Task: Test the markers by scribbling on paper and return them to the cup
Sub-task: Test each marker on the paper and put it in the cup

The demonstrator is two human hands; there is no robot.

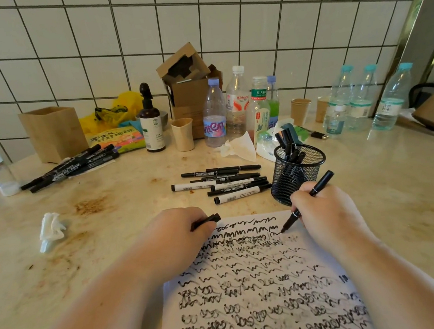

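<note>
Marker, slim and black (308,201), pinched in your right hand (320,207), tip on the scribbled white paper (261,279); your left hand (179,229) grips its black cap (210,219). Careful: your wrist could smear wet ink, and the black mesh cup (297,175) just beside could tip.

White paper (261,279) covered in rows of black scribbles, black marker (308,200), black mesh cup (297,175), beige marbled countertop (121,200) with brown stains, white wall tiles (66,46) with dark grout, yellow plastic bag (125,104)
</note>
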